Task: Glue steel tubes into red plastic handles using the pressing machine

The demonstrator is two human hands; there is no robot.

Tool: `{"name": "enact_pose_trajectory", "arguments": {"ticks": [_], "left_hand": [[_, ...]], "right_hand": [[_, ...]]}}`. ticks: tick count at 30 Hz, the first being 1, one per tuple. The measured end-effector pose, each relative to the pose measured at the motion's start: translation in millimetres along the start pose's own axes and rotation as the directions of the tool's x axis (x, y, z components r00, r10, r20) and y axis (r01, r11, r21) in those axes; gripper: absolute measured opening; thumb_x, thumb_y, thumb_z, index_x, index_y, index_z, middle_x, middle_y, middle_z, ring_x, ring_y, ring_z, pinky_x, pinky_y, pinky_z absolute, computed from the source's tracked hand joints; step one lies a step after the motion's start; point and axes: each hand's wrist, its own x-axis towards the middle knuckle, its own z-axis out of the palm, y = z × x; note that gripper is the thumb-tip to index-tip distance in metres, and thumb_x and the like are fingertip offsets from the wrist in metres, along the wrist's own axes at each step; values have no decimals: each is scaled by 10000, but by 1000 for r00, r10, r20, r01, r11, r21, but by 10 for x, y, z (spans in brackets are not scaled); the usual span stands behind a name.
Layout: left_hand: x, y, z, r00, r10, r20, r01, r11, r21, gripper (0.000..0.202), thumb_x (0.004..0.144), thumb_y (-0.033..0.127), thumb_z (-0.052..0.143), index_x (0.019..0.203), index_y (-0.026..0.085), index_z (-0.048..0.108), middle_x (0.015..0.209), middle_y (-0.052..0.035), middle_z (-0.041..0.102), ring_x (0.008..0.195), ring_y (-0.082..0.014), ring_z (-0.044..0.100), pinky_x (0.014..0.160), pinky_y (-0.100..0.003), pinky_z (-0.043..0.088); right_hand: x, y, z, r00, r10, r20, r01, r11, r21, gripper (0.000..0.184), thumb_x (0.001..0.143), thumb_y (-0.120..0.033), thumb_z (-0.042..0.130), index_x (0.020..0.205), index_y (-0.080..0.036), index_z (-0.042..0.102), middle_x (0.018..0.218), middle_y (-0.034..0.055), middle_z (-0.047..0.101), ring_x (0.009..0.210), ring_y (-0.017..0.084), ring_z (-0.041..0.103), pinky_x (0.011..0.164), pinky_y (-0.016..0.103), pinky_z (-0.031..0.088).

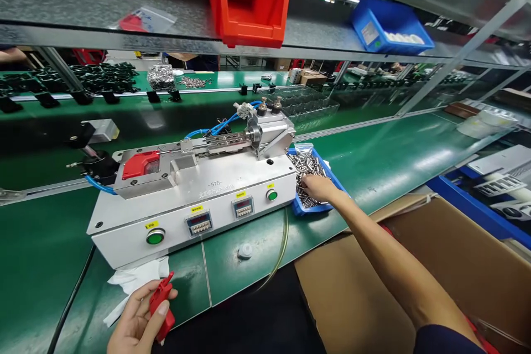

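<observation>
Red plastic part (161,304), gripped in left hand (136,323), right hand (316,188) curled on steel pins (307,168)

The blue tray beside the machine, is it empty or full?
Mostly full: the blue tray holds a loose heap of metal pins, with the right hand touching them.

The left hand (139,323) grips a red plastic part (162,304) at the front of the green workbench (41,254). The right hand (317,188) rests on loose metal pins (307,166) in a blue tray (337,183), just beside a steel machine (191,215). A cardboard box (357,298) lies beneath the right forearm (385,254).
</observation>
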Motion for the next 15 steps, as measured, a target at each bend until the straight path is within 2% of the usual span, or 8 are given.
{"name": "enact_pose_trajectory", "arguments": {"ticks": [3, 5, 6, 8, 10, 11, 15], "left_hand": [[33, 5, -17, 998, 59, -12, -59, 998, 14, 781, 625, 755, 942, 1143, 231, 682, 1148, -114, 797, 931, -257, 765, 520, -176, 550], [68, -13, -30, 994, 106, -1, -106, 994, 37, 757, 658, 754, 925, 1142, 221, 691, 1128, -114, 796, 1007, -269, 771, 651, -187, 617], [92, -31, -39, 993, 120, 9, -120, 992, 49, 749, 672, 749, 919, 1148, 216, 695, 1118, -112, 794, 1009, -266, 772, 694, -195, 634], [154, -86, -63, 991, 127, 36, -129, 990, 64, 735, 696, 739, 908, 1165, 214, 699, 1129, -111, 788, 987, -260, 771, 688, -206, 647], [234, -163, -93, 990, 124, 59, -129, 989, 76, 712, 722, 730, 890, 1183, 220, 702, 1170, -112, 780, 978, -265, 771, 671, -227, 660], [277, -206, -108, 989, 127, 73, -133, 987, 89, 698, 729, 721, 887, 1183, 221, 707, 1179, -112, 778, 977, -273, 775, 676, -244, 671], [382, -368, -121, 969, 210, 128, -231, 956, 183, 588, 764, 627, 884, 1162, 216, 748, 1134, -115, 791, 932, -296, 790, 691, -289, 685]], "right_hand": [[-128, 88, -135, 999, -41, -35, 46, 991, 128, 128, 985, -251, 590, 951, -157, 670, 979, 127, 751, 990, 250, 729, 889, 320, 563], [-273, 146, -253, 992, -73, -101, 99, 954, 284, 282, 1004, -443, 599, 966, -166, 636, 954, 108, 740, 927, 224, 726, 842, 316, 578], [-354, 169, -314, 986, -79, -145, 133, 900, 415, 390, 968, -562, 642, 958, -173, 621, 941, 102, 734, 901, 221, 722, 822, 324, 583], [-512, 184, -432, 973, -59, -223, 200, 695, 690, 587, 791, -731, 793, 912, -190, 600, 888, 80, 717, 839, 214, 706, 789, 341, 584], [-642, 143, -539, 967, -33, -254, 238, 484, 842, 679, 622, -738, 926, 881, -198, 606, 833, 51, 700, 773, 196, 680, 761, 345, 578], [-690, 98, -587, 965, -35, -259, 248, 441, 863, 686, 591, -723, 956, 883, -199, 622, 813, 39, 692, 744, 184, 665, 746, 341, 575], [-775, -217, -752, 942, -68, -329, 327, 407, 853, 632, 638, -724, 952, 896, -204, 703, 764, 21, 662, 675, 163, 625, 688, 320, 567]]}}
